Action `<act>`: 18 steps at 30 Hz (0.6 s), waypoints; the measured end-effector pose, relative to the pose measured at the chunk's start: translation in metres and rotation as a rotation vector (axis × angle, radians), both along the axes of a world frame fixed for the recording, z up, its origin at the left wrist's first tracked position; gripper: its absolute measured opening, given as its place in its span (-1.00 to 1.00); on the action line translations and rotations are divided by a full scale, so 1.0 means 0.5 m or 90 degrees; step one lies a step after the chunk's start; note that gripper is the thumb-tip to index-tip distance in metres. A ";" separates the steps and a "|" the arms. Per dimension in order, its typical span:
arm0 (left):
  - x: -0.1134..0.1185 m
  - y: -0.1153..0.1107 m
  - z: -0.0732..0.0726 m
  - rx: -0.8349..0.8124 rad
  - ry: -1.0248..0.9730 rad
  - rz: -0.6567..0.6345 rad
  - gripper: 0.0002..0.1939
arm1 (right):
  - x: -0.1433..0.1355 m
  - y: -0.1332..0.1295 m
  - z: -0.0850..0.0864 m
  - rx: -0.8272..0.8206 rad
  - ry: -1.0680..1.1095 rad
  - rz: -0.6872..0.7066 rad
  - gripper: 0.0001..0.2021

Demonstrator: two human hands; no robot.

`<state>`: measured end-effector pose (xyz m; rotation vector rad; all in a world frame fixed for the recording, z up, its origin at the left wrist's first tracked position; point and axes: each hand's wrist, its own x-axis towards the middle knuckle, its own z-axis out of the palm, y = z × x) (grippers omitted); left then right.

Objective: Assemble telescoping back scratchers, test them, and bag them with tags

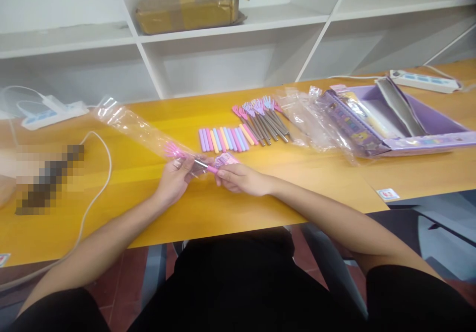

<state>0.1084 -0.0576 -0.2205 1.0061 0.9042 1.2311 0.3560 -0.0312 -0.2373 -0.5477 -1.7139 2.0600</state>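
A back scratcher (201, 164) with a pink claw head, metal rod and pink handle lies between my hands. My left hand (174, 179) is closed round it near the claw, with a long clear plastic bag (130, 123) stretching up and left from there. My right hand (240, 177) pinches the pink handle end; a pink-and-purple printed piece (226, 160) shows just above its fingers. Beyond my hands, several pastel handles (225, 139) lie in a row. Right of them is a group of metal rods with coloured claw heads (262, 118).
Clear plastic bags (310, 121) lie beside a purple box (431, 116) at the right. Power strips rest at the left (55, 113) and far right (426, 81). A white cable crosses the left side. A taped package (189, 9) sits on the white shelf (230, 32).
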 end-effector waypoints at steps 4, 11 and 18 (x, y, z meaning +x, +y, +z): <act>0.009 -0.005 -0.018 -0.006 0.013 -0.015 -0.42 | -0.003 0.001 -0.006 0.017 0.005 0.013 -0.51; -0.008 0.005 0.007 0.027 -0.019 0.031 -0.44 | 0.009 0.008 0.005 0.113 -0.011 -0.039 -0.71; -0.038 0.041 0.019 0.036 -0.048 0.101 -0.55 | 0.014 0.014 0.011 0.111 0.014 -0.157 -0.74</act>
